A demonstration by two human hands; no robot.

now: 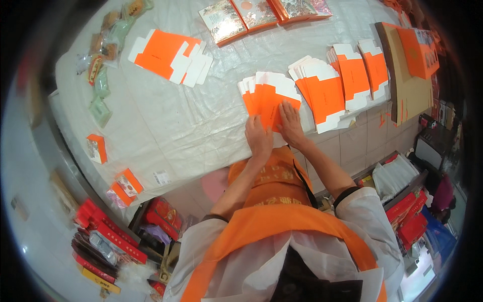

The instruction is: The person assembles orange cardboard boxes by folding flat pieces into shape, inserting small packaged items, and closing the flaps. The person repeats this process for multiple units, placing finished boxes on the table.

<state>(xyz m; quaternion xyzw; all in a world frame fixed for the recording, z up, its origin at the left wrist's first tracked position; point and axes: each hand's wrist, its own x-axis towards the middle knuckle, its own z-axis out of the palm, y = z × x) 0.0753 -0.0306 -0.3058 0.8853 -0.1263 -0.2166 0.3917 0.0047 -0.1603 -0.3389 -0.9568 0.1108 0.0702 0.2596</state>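
Note:
In front of me on the table, a fanned stack of flat orange-and-white box blanks (266, 98) reaches the near edge. My left hand (259, 135) grips the stack's near left edge, thumb and fingers closed around it. Flat on the right part of the same stack lies my right hand (292, 123), its fingers stretched out. Just right of it are more blanks, a fanned pile (322, 95) and two smaller piles (352, 75) (375, 68). Farther left sits another spread of blanks (168, 55).
Patterned boxes (246, 15) stand at the far edge. Wrapped packets (103, 83) line the left side, with small orange boxes (128, 183) nearer. A brown cardboard piece (410, 95) and an orange box (417, 53) are at right. Red packages (110, 231) lie below left.

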